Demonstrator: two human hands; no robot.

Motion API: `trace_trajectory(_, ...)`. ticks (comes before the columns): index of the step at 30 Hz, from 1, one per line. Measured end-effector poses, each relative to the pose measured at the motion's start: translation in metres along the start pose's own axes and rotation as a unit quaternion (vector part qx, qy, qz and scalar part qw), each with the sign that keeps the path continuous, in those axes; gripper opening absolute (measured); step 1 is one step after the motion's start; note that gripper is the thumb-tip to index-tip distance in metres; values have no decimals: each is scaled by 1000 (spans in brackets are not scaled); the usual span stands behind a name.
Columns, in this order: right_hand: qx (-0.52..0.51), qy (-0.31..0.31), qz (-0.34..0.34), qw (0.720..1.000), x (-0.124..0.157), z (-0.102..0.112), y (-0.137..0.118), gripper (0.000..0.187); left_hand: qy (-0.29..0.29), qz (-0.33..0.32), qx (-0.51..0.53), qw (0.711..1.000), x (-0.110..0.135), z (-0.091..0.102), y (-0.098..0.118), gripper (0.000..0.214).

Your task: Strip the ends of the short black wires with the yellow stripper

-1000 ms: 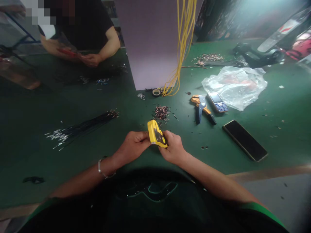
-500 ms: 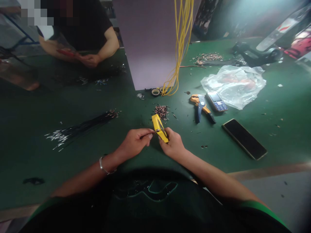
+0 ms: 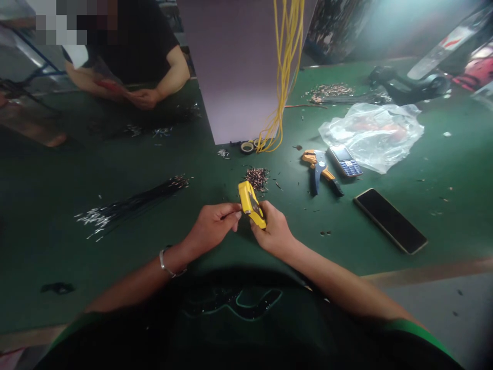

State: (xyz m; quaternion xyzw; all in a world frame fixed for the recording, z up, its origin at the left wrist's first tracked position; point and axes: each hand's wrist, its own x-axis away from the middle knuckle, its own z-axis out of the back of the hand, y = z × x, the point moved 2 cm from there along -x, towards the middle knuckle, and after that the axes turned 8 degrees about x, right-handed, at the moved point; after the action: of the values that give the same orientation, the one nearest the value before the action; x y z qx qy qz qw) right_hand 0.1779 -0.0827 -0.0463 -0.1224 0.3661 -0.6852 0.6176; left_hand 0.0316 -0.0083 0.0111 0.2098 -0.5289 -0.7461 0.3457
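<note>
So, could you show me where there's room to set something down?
Most room lies below the black wire bundle, left of the left forearm. Some lies between the right hand and black smartphone. Crowded: around the wire strippers and keypad phone.

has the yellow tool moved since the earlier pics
Yes, the yellow hand tool has moved forward, away from the person, judged against the pile of short wire pieces on the mat. Its upper end now sits closer to the pile.

Dim light, hazy glare upper right, bowed edges, hands [image 3: 211, 227] perhaps soft.
</note>
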Motion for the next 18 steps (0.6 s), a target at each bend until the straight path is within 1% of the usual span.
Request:
trace_trajectory(5, 7, 13, 27, 1000, 3, 0, -2, 24, 6, -4, 4, 1000, 0, 0, -4, 27)
trace_trajectory(9, 9, 15, 43, 999, 4, 0, -3, 27, 9, -11, 14, 1000, 1, -1, -5, 28)
trace_trajectory(12, 20, 22, 49, 998, 3, 1, -4, 28, 11, -9, 21, 1000, 2, -3, -7, 28)
trace_trajectory(16, 34, 22, 57, 998, 4, 1, -4, 27, 4, -3, 33, 999, 2, -4, -10, 16)
trace_trajectory(18, 36, 17, 53, 998, 4, 1, -3, 25, -1, 1, 34, 999, 2, -4, -12, 16)
